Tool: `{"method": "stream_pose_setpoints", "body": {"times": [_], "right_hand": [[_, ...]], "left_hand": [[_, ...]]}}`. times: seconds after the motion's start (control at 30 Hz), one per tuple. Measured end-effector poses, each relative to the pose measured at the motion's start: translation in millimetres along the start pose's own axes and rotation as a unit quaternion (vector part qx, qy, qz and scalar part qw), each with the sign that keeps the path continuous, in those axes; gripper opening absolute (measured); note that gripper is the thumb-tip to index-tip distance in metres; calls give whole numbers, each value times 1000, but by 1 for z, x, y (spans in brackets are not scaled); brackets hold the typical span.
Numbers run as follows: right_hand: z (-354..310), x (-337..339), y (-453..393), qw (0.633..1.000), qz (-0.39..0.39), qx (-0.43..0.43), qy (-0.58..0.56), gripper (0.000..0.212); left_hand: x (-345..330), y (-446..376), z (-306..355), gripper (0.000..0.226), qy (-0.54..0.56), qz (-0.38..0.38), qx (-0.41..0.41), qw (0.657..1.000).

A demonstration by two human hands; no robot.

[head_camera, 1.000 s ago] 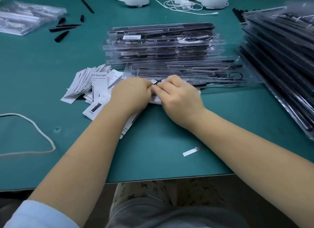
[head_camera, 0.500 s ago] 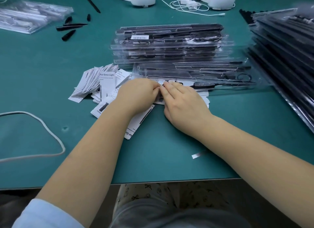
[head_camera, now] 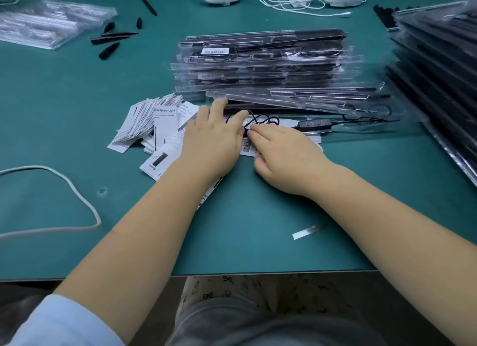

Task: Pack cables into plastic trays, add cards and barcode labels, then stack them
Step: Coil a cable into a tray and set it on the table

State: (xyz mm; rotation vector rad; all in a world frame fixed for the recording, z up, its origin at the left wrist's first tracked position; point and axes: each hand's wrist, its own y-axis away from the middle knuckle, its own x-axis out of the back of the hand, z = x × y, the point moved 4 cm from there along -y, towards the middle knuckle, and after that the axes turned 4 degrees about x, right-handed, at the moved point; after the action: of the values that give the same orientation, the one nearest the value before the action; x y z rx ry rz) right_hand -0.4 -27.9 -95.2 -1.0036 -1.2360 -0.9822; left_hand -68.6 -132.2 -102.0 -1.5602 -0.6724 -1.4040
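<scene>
Because the black cable (head_camera: pixel 260 120) is light, limp and springy, its loops need pressing flat. The left hand (head_camera: pixel 214 136) lies spread beside them; the right hand (head_camera: pixel 281 152) pinches the cable at its fingertips.

Flat teal-green matte tabletop (head_camera: pixel 258 237) filling most of the view, its straight near edge running left to right, dark shadowed floor (head_camera: pixel 413 307) below it, even soft overhead light, no hard shadows

Two hands (head_camera: pixel 214 136) (head_camera: pixel 281 152), two tray stacks (head_camera: pixel 260 64) (head_camera: pixel 438 69), five black pieces far left (head_camera: pixel 113 37), one paper strip (head_camera: pixel 308 231).
</scene>
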Motion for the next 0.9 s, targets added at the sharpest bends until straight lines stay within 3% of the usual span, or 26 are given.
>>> {"method": "stream_pose_setpoints", "body": {"times": [0.13,0.23,0.6,0.73,0.9], "right_hand": [[2,-2,-1,1000,-4,0,-14,54],[4,-1,-1,1000,-2,0,-25,54],[6,-6,6,999,-36,-5,-9,60],[-4,0,13,999,-33,-18,24,71],[-11,-3,13,995,-87,-44,-17,83]], "left_hand": [[-6,-4,-2,48,45,-52,-14,998],[-2,-6,-1,49,78,-39,-10,996],[0,-14,5,32,37,3,56,998],[4,-16,6,28,43,23,62,997],[7,-15,6,25,35,37,67,996]]}}
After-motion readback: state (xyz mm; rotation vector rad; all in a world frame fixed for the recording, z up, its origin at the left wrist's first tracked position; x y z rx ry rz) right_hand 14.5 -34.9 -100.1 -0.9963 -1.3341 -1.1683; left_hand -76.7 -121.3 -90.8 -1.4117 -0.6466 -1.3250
